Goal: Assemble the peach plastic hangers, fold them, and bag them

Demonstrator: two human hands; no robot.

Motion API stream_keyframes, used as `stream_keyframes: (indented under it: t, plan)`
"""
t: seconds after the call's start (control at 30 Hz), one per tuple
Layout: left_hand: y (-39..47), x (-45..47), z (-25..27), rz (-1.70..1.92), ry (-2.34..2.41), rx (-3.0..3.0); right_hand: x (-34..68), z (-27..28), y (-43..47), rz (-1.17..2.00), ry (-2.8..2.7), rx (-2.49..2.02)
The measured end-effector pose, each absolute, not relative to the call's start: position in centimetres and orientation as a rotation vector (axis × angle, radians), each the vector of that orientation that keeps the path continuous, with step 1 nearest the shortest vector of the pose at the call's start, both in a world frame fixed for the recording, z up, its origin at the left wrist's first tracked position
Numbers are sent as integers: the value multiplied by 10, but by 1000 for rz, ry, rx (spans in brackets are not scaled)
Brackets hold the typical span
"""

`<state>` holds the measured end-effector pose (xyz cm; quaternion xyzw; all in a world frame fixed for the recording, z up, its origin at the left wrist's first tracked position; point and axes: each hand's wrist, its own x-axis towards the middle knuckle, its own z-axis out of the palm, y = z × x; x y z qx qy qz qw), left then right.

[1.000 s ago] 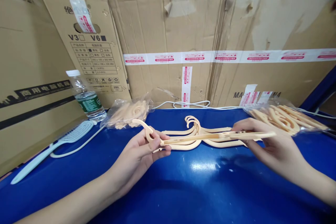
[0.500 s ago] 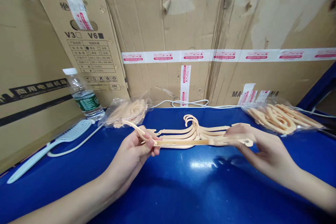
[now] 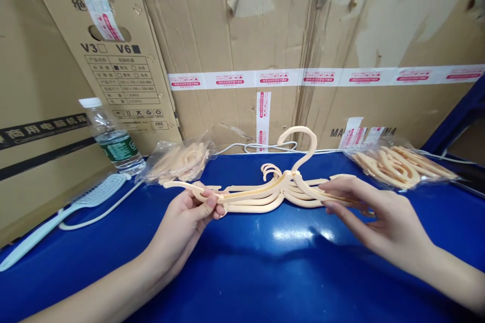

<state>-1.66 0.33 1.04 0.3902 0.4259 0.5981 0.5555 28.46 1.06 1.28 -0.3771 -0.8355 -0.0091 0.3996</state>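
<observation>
Between my hands is a beige plastic folding hanger (image 3: 257, 192), its large hook pointing up. My left hand (image 3: 195, 217) pinches its left arm near a joint, and the arm's end piece sticks out to the left past my fingers. Thumb and fingers of my right hand (image 3: 373, 212) are closed on the right arm, covering part of it. Just behind and below lie several like hangers (image 3: 261, 207), nested together on the blue table with their smaller-looking hooks to the back.
A clear bag of beige hanger parts (image 3: 185, 161) lies at back left, another bag (image 3: 401, 166) at back right. A water bottle (image 3: 117, 144), a pale blue hairbrush (image 3: 87, 202) and a white cable (image 3: 261, 147) are on the blue table (image 3: 265, 282). Cardboard (image 3: 227, 25) walls the back.
The held hanger has turned so that its hook now stands upright; before, it was seen edge-on with no hook showing. Both hands keep hold of it. The view has shifted slightly.
</observation>
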Motion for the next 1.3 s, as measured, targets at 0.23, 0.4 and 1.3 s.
stream_keyframes:
  t: [0.23,0.4,1.3]
  plan:
    - [4,-19,13,1382,1016,963,286,11,13,234,-1961,-1102]
    - [-11,-12,2,933,1076,1309,287,15,16,366,-1975,-1145]
    - [-30,-6,10,181,1049,2945,299,6,37,323,-2504,-1324]
